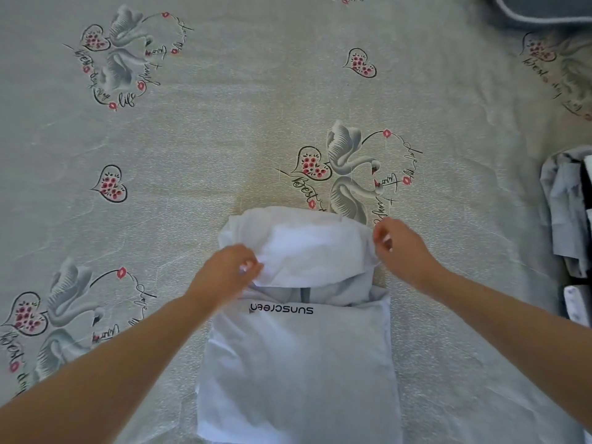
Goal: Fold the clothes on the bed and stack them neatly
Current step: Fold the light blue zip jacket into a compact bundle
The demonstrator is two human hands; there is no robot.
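Note:
A white garment (pixel 298 363) with the black word "sunscreen" lies on the bed in front of me, folded into a long narrow shape. Its far end is turned back toward me as a flap (pixel 307 248). My left hand (pixel 224 274) pinches the flap's near left corner. At the flap's right edge, my right hand (pixel 400 248) pinches the cloth between thumb and fingers. Both forearms reach in from the bottom corners.
The bed sheet (pixel 224 149) is pale grey-green with swan and heart prints. A pile of white and dark clothes (pixel 570 219) lies at the right edge. A grey piped cushion or pillow (pixel 544 8) shows at the top right corner.

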